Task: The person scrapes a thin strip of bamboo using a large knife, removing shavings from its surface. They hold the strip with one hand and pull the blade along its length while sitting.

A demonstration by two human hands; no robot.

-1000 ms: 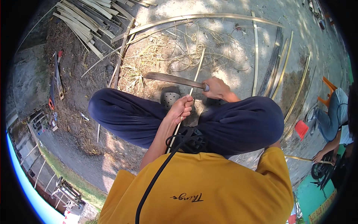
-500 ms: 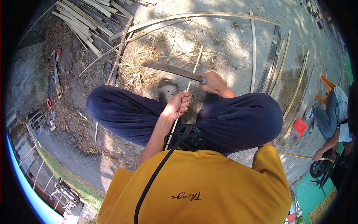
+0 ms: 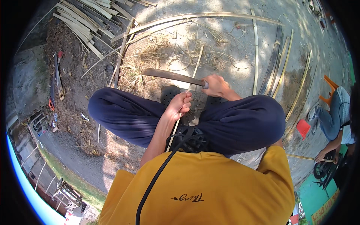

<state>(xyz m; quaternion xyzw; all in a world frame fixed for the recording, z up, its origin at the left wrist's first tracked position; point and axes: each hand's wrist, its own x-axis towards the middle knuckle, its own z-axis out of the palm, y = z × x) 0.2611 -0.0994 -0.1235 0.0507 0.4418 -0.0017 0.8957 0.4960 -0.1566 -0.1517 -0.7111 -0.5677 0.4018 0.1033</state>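
My left hand [image 3: 180,104] is closed round a thin pale bamboo strip [image 3: 197,65], which runs from my lap up between my knees and past my shoes. My right hand [image 3: 216,86] grips the handle of a machete [image 3: 170,75]. Its long dark blade points left and lies across the strip, a little beyond my left hand. Blade and strip appear to touch where they cross. Below my left hand the strip passes over a black pouch-like thing with a cable [image 3: 189,139] at my waist.
Split bamboo pieces [image 3: 80,22] are heaped at the far left. Long strips [image 3: 298,88] lie on the ground at right, and a curved one [image 3: 202,15] stretches across the far side. Two saws [image 3: 56,78] rest at left. Another person [image 3: 332,120] sits at right near a red container [image 3: 303,128].
The machete and my right hand have shifted slightly toward me along the strip, and the blade lies a little flatter. My left hand keeps its hold in nearly the same place.
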